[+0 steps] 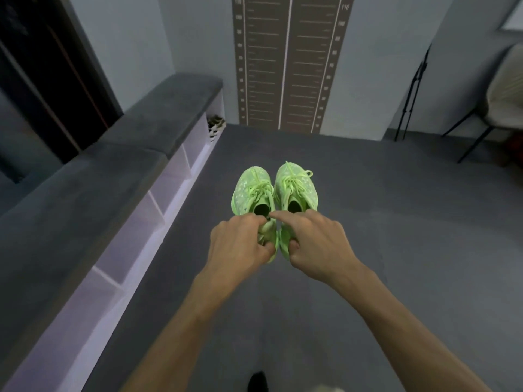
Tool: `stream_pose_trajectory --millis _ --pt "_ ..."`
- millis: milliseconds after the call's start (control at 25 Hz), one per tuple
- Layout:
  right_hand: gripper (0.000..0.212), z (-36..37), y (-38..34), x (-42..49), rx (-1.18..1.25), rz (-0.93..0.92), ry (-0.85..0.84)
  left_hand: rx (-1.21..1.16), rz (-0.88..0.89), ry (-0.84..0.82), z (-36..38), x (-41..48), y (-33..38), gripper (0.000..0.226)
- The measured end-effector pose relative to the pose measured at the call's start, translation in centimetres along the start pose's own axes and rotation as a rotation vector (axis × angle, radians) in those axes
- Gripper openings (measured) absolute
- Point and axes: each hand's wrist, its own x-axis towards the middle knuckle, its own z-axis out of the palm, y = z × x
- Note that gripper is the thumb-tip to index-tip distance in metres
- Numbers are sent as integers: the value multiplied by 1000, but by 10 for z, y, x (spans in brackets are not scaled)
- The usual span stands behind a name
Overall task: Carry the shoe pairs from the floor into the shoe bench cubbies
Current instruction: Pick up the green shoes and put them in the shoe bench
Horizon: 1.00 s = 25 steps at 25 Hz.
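The grey floor [396, 222] stretched ahead to a wall bearing a height chart [288, 66]. Along its left side ran the shoe bench [158, 108], its grey cushion on top and its white cubbies [133, 219] opening toward the person, so a short turn left would probably reach them. The farthest cubby already held a dark-and-white pair [215, 125]; the nearer ones looked free. In front of the person were 2 neon-green sneakers, the left sneaker [252, 188] and the right sneaker [297, 185], side by side and almost touching, toes pointing away. Whether their soles met the floor could not be told. The left hand [240, 244] pinched the heel of the left sneaker, and the right hand [317, 244] gripped the heel of the right one with its forefinger stretched across the collar. Holding each shoe by the heel kept the pair together and presumably let the toes enter a cubby first.
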Motion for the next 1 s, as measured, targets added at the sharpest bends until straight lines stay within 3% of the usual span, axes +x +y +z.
stream_pose_trajectory --millis 280,520,760,1000 --pt "65 60 140 226 62 -8 3 74 -18 -40 59 261 -46 16" --pt "67 92 260 461 131 -142 -46 89 -136 -44 87 498 -87 22" --pt "68 116 331 670 98 -281 -101 47 -296 -3 98 685 -143 12" --pt "68 184 390 878 55 -354 -143 -8 -387 -16 134 876 -234 18"
